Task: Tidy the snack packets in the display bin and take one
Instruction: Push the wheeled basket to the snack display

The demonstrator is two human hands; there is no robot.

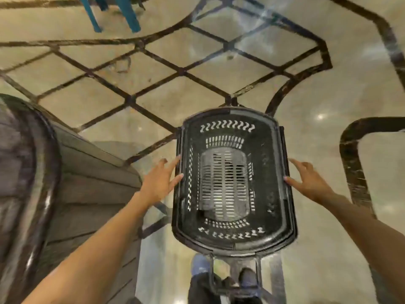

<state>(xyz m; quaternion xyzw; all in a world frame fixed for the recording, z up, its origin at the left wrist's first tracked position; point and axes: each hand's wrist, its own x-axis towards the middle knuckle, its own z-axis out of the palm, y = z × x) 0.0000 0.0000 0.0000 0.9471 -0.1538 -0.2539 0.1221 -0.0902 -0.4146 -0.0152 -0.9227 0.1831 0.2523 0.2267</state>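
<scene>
Hands flank a black slotted plastic basket (pixel 233 183), 1 on each side: left hand (pixel 158 183) with straight fingertips touching its left rim, right hand (pixel 306 181) spread, fingertips at its right rim. No snack packets or readable writing show. Grey slatted round bin (pixel 65 183) sits left of the left hand.

Both bare forearms reach forward from the lower corners. The left hand (pixel 161 183) has straight, spread fingers (pixel 175 164), tips touching the left rim of the black basket (pixel 271 137). The right hand (pixel 306 178) mirrors it, fingers splayed, one fingertip at the basket's right rim.
</scene>
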